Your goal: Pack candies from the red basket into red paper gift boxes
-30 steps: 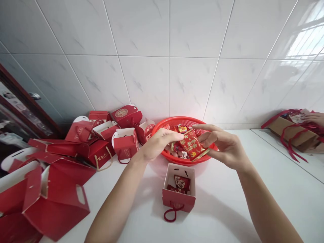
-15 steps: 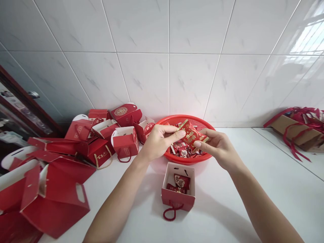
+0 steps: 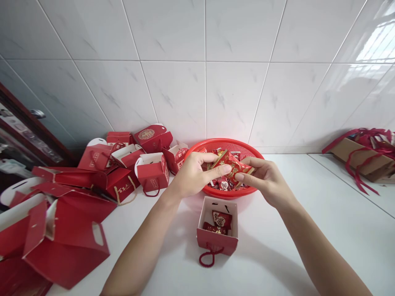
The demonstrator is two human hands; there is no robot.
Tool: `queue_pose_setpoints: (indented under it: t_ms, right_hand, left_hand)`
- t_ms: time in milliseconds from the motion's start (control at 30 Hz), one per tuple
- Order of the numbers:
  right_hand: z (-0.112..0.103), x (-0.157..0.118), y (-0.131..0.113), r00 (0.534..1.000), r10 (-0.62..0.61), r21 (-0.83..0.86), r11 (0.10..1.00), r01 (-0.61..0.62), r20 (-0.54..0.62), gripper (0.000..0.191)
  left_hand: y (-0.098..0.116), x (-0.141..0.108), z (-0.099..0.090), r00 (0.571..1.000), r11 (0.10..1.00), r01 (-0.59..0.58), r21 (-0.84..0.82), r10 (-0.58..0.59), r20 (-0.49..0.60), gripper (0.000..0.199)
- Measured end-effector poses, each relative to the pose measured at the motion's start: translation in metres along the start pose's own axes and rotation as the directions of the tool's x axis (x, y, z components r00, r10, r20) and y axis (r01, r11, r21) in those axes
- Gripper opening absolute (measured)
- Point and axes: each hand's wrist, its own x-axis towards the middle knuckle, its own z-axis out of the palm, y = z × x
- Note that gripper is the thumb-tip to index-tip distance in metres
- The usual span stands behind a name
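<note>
Between both hands is a red and gold candy packet (image 3: 233, 163), held above a red plastic basket (image 3: 228, 142). My left hand (image 3: 199, 172) pinches its left side with thumb and fingers. On its right side, my right hand (image 3: 266, 179) grips it the same way. Wrapped candies (image 3: 224, 183) lie in the basket, partly hidden behind the hands. Just in front of the basket stands an open red gift box (image 3: 217, 242) with a white inside and a red cord handle. Small red candy packets (image 3: 221, 219) rest inside that box.
Several red gift boxes (image 3: 152, 172) are heaped at the left on the white countertop (image 3: 277, 263). A cardboard box (image 3: 354, 158) with dark red ribbons (image 3: 356, 170) sits at the far right. White wall tiles (image 3: 173, 90) rise behind, and a dark wooden frame (image 3: 33, 127) stands at far left.
The candy packet has tilted and been turned a little between my fingers, and its face now shows a different angle. Both hands keep their hold, and the view has shifted slightly.
</note>
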Motion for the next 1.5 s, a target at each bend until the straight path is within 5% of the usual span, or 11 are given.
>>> queue_pose_setpoints:
  t_ms: [367,767,1000,1300,1500]
  right_hand:
    - [0.003,-0.002,-0.002,1.0,0.007,0.004,1.0,-0.007,0.0,0.022]
    - [0.003,-0.002,-0.003,1.0,0.021,-0.084,0.996,-0.019,0.023,0.026]
    - [0.001,-0.005,-0.006,0.995,-0.072,-0.179,0.982,0.059,-0.069,0.023]
    - [-0.004,-0.009,-0.014,0.999,-0.05,-0.166,0.985,0.05,0.002,0.019]
    - [0.007,-0.022,-0.024,0.98,-0.041,-0.49,0.861,0.134,0.196,0.009]
  left_hand:
    - [0.0,0.0,-0.001,0.999,0.998,0.047,-0.045,-0.046,0.022,0.024]
    - [0.002,0.0,0.001,0.998,0.996,-0.062,0.068,0.063,-0.01,0.041]
    - [-0.001,0.0,-0.001,1.0,0.999,0.001,0.037,-0.001,0.017,0.034]
    - [0.008,-0.004,-0.017,0.99,0.981,-0.032,0.192,0.004,0.143,0.032]
    - [0.013,-0.013,-0.039,0.969,0.858,0.112,0.501,-0.205,0.134,0.047]
